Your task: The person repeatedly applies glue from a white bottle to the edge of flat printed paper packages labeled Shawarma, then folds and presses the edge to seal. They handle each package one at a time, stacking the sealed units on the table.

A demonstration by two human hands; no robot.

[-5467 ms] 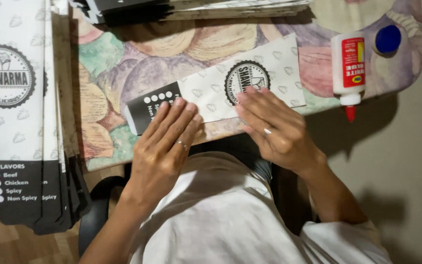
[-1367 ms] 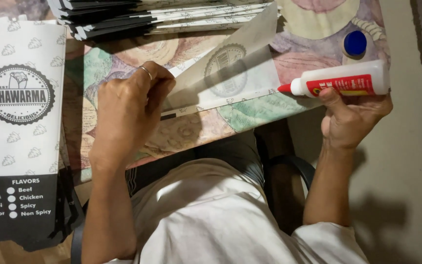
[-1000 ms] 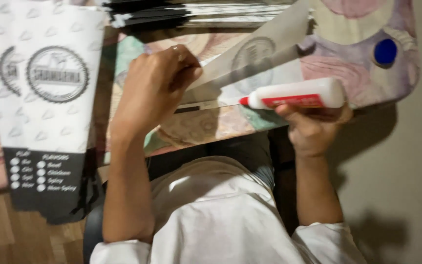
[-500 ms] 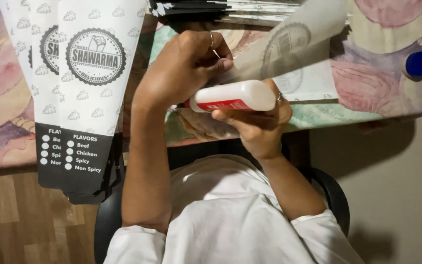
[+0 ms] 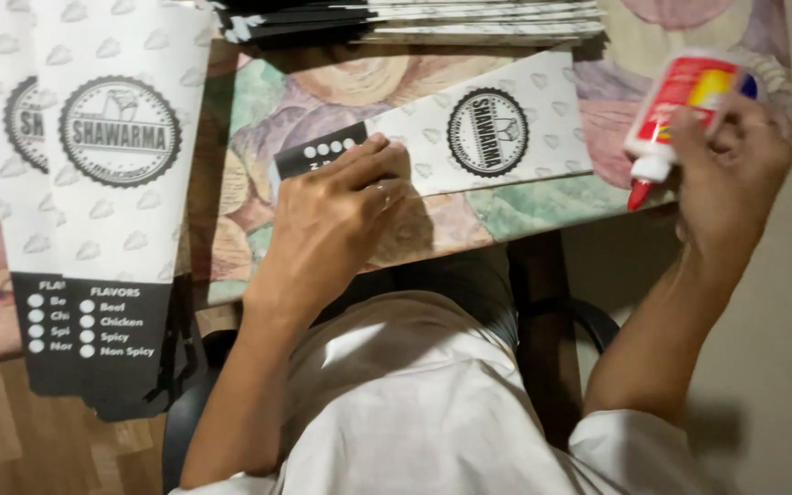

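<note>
A flat white paper sleeve [image 5: 524, 124] with a round black stamp and a black end lies on the flower-patterned table [image 5: 258, 119]. My left hand [image 5: 332, 220] presses down on its near left edge, fingers together, a ring on one finger. My right hand [image 5: 726, 170] holds a white glue bottle [image 5: 680, 101] with a red label and red tip at the table's right edge, tip pointing down and away from the paper.
A fanned pile of the same printed sleeves [image 5: 93, 183] overhangs the table's left front edge. Another stack of sleeves [image 5: 414, 18] lies along the far side. A black chair [image 5: 185, 431] and wooden floor [image 5: 11, 440] show below.
The raised flap of the sleeve has been folded flat and my left hand now presses it. My right hand has carried the glue bottle from the sleeve out to the right edge.
</note>
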